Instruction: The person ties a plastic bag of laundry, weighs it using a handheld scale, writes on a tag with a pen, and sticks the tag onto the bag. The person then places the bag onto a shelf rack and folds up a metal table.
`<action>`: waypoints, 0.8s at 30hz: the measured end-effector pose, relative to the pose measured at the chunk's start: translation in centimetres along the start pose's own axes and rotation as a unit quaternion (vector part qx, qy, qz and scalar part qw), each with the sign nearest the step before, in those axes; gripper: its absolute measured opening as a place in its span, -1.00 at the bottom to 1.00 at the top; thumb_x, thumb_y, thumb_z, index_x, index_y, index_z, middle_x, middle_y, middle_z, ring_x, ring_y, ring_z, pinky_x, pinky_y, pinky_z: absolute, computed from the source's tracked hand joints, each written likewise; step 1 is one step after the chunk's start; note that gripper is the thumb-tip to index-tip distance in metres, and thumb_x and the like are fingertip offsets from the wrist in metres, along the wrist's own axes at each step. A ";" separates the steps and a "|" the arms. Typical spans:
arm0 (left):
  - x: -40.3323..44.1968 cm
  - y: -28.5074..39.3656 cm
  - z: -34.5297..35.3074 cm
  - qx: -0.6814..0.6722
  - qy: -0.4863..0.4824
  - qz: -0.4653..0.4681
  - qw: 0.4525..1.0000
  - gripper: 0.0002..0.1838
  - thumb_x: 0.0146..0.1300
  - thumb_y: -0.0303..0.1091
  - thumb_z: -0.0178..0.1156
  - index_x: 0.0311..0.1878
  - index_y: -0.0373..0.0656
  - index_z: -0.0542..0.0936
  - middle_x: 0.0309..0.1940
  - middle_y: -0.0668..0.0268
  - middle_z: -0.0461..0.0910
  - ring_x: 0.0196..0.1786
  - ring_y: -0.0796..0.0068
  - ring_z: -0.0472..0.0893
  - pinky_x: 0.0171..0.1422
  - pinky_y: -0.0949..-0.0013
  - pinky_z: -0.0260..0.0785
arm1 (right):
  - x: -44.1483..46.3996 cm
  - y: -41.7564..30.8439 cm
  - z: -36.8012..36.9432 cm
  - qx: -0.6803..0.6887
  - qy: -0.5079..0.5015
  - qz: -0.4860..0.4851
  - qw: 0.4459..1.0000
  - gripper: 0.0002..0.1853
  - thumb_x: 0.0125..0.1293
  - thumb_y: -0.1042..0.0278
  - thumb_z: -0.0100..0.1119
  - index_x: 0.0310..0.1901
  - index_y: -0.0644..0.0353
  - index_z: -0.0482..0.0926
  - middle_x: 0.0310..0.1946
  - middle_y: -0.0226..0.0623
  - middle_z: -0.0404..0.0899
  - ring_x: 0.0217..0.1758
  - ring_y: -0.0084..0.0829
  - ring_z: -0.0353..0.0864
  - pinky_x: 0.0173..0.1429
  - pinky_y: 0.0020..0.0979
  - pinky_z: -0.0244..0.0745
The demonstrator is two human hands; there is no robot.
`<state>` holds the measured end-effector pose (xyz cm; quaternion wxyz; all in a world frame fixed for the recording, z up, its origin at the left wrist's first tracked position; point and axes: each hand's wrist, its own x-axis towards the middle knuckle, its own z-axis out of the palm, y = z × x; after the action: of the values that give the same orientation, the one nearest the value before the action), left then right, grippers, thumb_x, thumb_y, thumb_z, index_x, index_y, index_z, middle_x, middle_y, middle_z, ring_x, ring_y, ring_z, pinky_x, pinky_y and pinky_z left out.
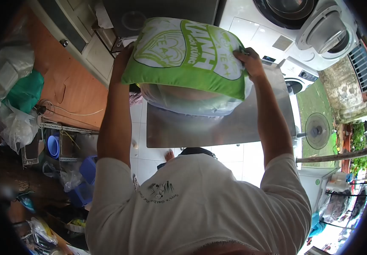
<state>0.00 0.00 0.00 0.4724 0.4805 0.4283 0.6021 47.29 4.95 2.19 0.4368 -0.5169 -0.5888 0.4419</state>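
Observation:
A green and white printed pillow (207, 53) is held up between my two hands. My left hand (123, 57) grips its left edge, with the fingers mostly hidden behind the fabric. At the pillow's right edge, my right hand (250, 63) has its fingers closed on the cover near the corner. Directly beneath the pillow, a bulky item in clear plastic wrapping (183, 104) shows its lower side. The pillow hides the rest of it. A metal table (204, 134) extends below them.
Washing machines (255, 36) stand at the upper right, one with its round door (326, 29) swung open. A fan (317, 131) is on the right. On the left are an orange-brown board (70, 80), plastic bags (17, 123) and blue containers (81, 193). A white door (79, 32) is upper left.

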 end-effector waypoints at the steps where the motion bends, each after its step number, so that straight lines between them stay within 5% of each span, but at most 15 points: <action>1: 0.3 0.2 0.1 -0.169 -0.046 -0.004 0.984 -0.60 0.54 -0.22 0.06 0.28 -0.26 0.53 0.07 0.15 0.68 0.05 0.26 0.68 0.20 0.25 0.52 | -0.3 -1.4 0.0 -0.050 0.037 -0.030 0.998 -0.28 0.08 0.20 0.59 0.17 0.43 0.45 -0.18 -0.15 0.65 -0.22 -0.35 0.69 -0.04 -0.38 0.62; 2: 0.0 0.0 0.2 -0.334 -0.092 -0.015 0.938 -0.61 0.54 -0.23 0.05 0.22 -0.33 0.56 0.04 0.15 0.69 0.03 0.27 0.69 0.13 0.26 0.55 | -0.9 -2.8 -0.5 -0.066 0.030 -0.048 0.996 -0.18 0.01 0.21 0.62 0.24 0.43 0.41 -0.07 -0.04 0.63 -0.10 -0.33 0.68 0.01 -0.36 0.62; 3: -4.8 2.4 -1.2 -0.284 0.012 -0.083 0.955 -0.61 0.53 -0.19 0.07 0.14 -0.35 0.60 -0.02 0.16 0.70 -0.04 0.30 0.71 0.04 0.26 0.57 | -5.7 -1.2 3.7 -0.146 0.050 -0.024 0.988 -0.09 -0.06 0.27 0.63 0.32 0.42 0.36 0.06 0.10 0.57 0.04 -0.23 0.66 0.09 -0.28 0.61; 4: -4.7 2.8 0.5 -0.304 0.013 -0.071 0.950 -0.61 0.53 -0.19 0.07 0.14 -0.35 0.60 -0.02 0.16 0.70 -0.04 0.30 0.71 0.04 0.26 0.57 | -4.8 -4.1 2.1 -0.283 0.072 -0.151 0.944 -0.04 -0.09 0.30 0.63 0.38 0.35 0.34 0.17 0.17 0.50 0.20 -0.08 0.59 0.24 -0.20 0.56; 6: -3.0 3.1 3.2 -0.244 -0.030 -0.071 0.967 -0.61 0.50 -0.17 0.10 0.10 -0.33 0.63 -0.06 0.17 0.71 -0.10 0.34 0.72 0.00 0.27 0.57 | -2.4 -10.7 1.4 -0.319 0.106 -0.422 0.842 -0.06 -0.09 0.28 0.62 0.38 0.32 0.37 0.21 0.14 0.50 0.26 0.05 0.54 0.37 -0.18 0.47; 7: -2.0 2.6 3.5 -0.252 -0.033 -0.066 0.965 -0.61 0.50 -0.17 0.10 0.10 -0.33 0.63 -0.06 0.17 0.71 -0.10 0.34 0.72 0.00 0.27 0.57 | -3.4 -13.9 3.8 -0.225 -0.010 -0.438 0.870 -0.10 0.06 0.35 0.58 0.45 0.18 0.33 0.36 0.01 0.39 0.43 -0.08 0.40 0.49 -0.14 0.35; 8: -0.9 2.9 2.5 -0.189 -0.035 -0.045 0.980 -0.60 0.48 -0.15 0.13 0.11 -0.31 0.63 -0.09 0.18 0.71 -0.12 0.36 0.71 -0.01 0.30 0.56 | -3.4 -14.5 7.2 -0.256 -0.035 -0.476 0.841 -0.10 0.02 0.31 0.63 0.44 0.05 0.39 0.43 0.02 0.30 0.51 -0.05 0.29 0.52 -0.12 0.30; 10: -0.9 2.2 1.6 -0.124 -0.034 -0.033 0.991 -0.60 0.46 -0.14 0.16 0.11 -0.29 0.64 -0.12 0.19 0.71 -0.15 0.38 0.71 -0.02 0.33 0.55 | -4.4 -14.1 12.4 -0.421 -0.066 -0.403 0.810 -0.02 -0.08 -0.32 0.55 0.44 -0.36 0.41 0.54 -0.04 0.13 0.63 0.12 0.01 0.59 0.19 0.05; 12: -1.4 1.2 1.1 -0.039 0.034 -0.083 0.995 -0.63 0.43 -0.15 0.20 0.09 -0.24 0.66 -0.17 0.24 0.70 -0.21 0.44 0.69 -0.10 0.38 0.51 | -2.7 -10.1 14.2 -0.465 -0.141 -0.325 0.811 0.05 -0.19 -0.59 0.40 0.45 -0.53 0.37 0.56 -0.04 0.09 0.62 0.23 -0.04 0.52 0.49 -0.10; 13: -2.7 1.8 2.7 0.026 0.099 -0.193 0.976 -0.65 0.39 -0.15 0.25 0.05 -0.21 0.67 -0.20 0.28 0.68 -0.23 0.47 0.66 -0.13 0.40 0.50 | -2.4 -8.7 14.0 -0.471 -0.158 -0.300 0.814 0.08 -0.21 -0.55 0.45 0.46 -0.57 0.34 0.60 -0.10 0.05 0.64 0.22 -0.08 0.55 0.46 -0.19; 15: -3.5 -2.3 -0.9 0.078 0.051 -0.226 0.970 -0.68 0.36 -0.15 0.29 -0.01 -0.21 0.67 -0.24 0.31 0.66 -0.27 0.51 0.63 -0.19 0.43 0.49 | -1.0 -5.2 12.7 -0.470 -0.158 -0.296 0.816 0.08 -0.21 -0.51 0.48 0.47 -0.58 0.33 0.62 -0.10 0.01 0.66 0.22 -0.16 0.54 0.48 -0.19; 18: -5.8 1.8 -1.0 -0.067 0.067 -0.282 0.955 -0.78 0.36 -0.24 0.28 -0.18 -0.22 0.63 -0.31 0.29 0.61 -0.51 0.62 0.44 -0.51 0.50 0.23 | 0.7 -3.3 11.3 -0.441 -0.176 -0.259 0.841 0.09 -0.23 -0.47 0.51 0.48 -0.60 0.31 0.63 -0.12 -0.02 0.67 0.21 -0.20 0.54 0.48 -0.19; 21: -1.1 2.7 -2.5 -0.231 -0.042 -0.131 0.963 -0.89 0.36 -0.42 0.21 -0.08 -0.13 0.53 -0.26 0.23 0.64 -0.55 0.68 0.41 -0.54 0.55 0.21 | -0.1 -3.2 12.8 -0.443 -0.200 -0.255 0.836 0.09 -0.22 -0.45 0.52 0.48 -0.60 0.30 0.62 -0.13 0.00 0.66 0.22 -0.16 0.54 0.50 -0.21; 24: 3.5 4.0 3.2 -0.165 0.036 0.043 0.985 -0.49 0.29 -0.59 0.22 0.28 -0.06 0.36 -0.01 0.11 0.69 -0.52 0.63 0.47 -0.50 0.51 0.29 | -1.1 -3.4 14.4 -0.450 -0.213 -0.262 0.827 0.08 -0.20 -0.43 0.52 0.48 -0.60 0.30 0.61 -0.16 0.03 0.65 0.25 -0.13 0.52 0.54 -0.19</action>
<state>2.17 2.88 5.05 0.5033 0.3913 0.3190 0.7013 32.63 2.63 2.16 0.1190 -0.3757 -0.9140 0.0959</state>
